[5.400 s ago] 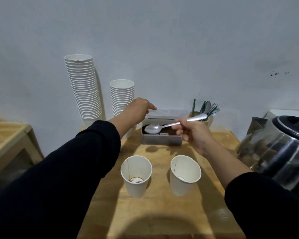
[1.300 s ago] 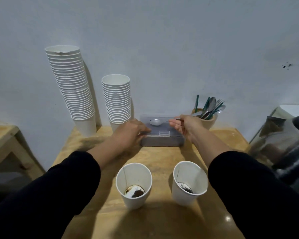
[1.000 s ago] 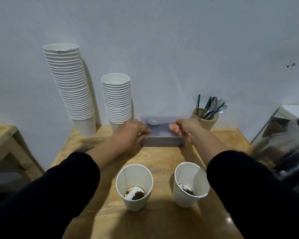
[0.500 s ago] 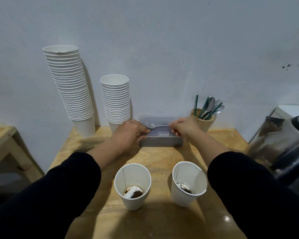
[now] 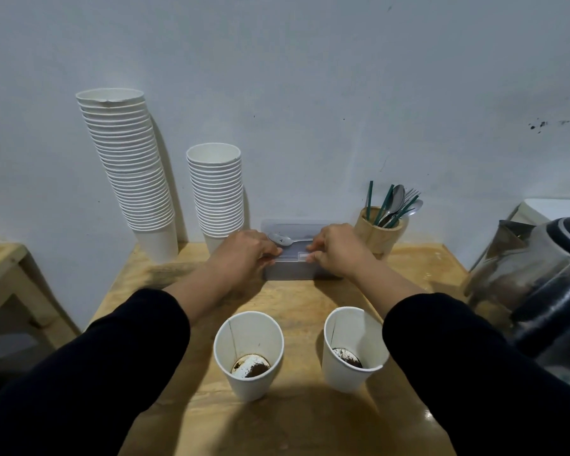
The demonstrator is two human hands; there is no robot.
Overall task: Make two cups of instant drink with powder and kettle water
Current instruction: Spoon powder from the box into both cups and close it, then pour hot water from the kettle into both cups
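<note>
Two hands [image 5: 244, 255] [image 5: 334, 250] pressing rectangular translucent powder box [image 5: 293, 268] lid.

On the wooden table [image 5: 297, 422], both hands press on the closed lid of the grey powder box [image 5: 292, 269] near the back edge: the left hand [image 5: 244, 255] on its left end, the right hand [image 5: 334, 250] on its right end, fingers curled over the lid. A metal spoon [image 5: 282, 239] lies along the lid between them. Toward the front edge stand two paper cups with brown powder at the bottom, the left cup [image 5: 248, 355] and the right cup [image 5: 352, 348]. A steel kettle [image 5: 537, 291] sits at the right edge.
</note>
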